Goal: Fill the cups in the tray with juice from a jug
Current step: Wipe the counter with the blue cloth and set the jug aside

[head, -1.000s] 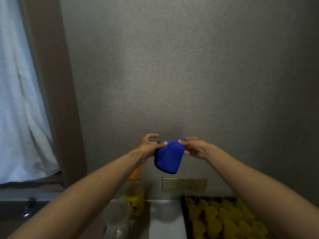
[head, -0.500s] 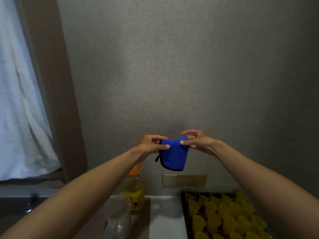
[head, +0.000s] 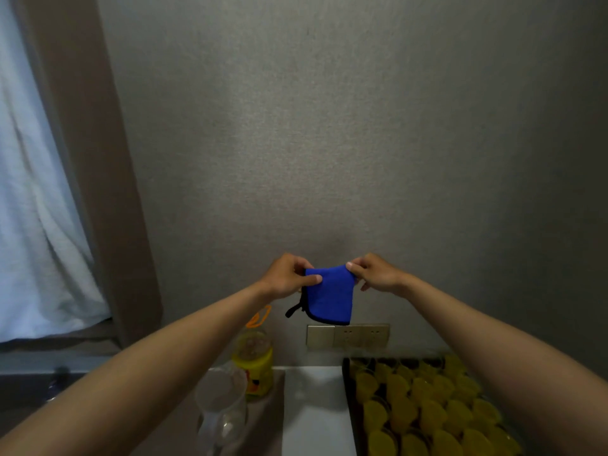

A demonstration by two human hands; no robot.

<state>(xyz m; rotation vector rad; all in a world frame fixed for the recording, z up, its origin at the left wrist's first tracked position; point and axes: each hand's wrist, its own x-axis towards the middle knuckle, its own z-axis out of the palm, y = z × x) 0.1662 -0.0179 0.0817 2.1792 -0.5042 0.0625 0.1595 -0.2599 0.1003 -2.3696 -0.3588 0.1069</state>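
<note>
Both hands up by the wall: left hand [head: 285, 277] and right hand [head: 375, 273] each have fingers pinching the top edge of a folded blue cloth [head: 329, 296]. Tray [head: 346, 383] of yellow-filled cups [head: 427, 409] sits lower right on the table [head: 312, 406], with the clear jug [head: 222, 409] lower left.
</note>
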